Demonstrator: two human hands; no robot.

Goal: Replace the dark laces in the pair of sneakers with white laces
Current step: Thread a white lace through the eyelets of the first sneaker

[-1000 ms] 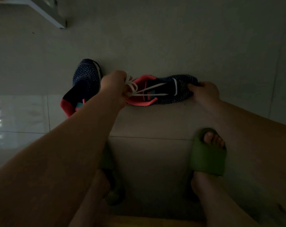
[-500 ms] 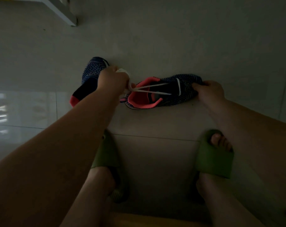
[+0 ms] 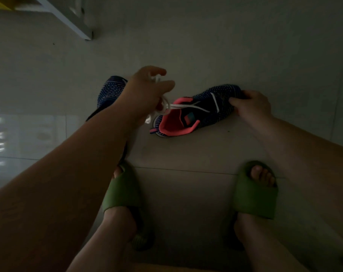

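Note:
Two dark blue knit sneakers lie on the tiled floor. The right sneaker (image 3: 198, 110) has a pink collar facing me and a white lace (image 3: 188, 107) running across its tongue. My right hand (image 3: 250, 104) grips its toe. My left hand (image 3: 147, 93) holds the bunched ends of the white lace just left of the collar, with two fingers stretched out. The left sneaker (image 3: 109, 93) sits behind my left wrist and is partly hidden by it.
My feet in green slides (image 3: 255, 193) stand on the floor (image 3: 186, 154) near me, the left slide (image 3: 121, 189) under my forearm. A white furniture leg (image 3: 76, 22) stands at the top left. The room is dim.
My left hand has loosened its fist and stretched out fingers while keeping the lace bunch. The sneaker has turned slightly, its toe further away. My right hand stays on the toe.

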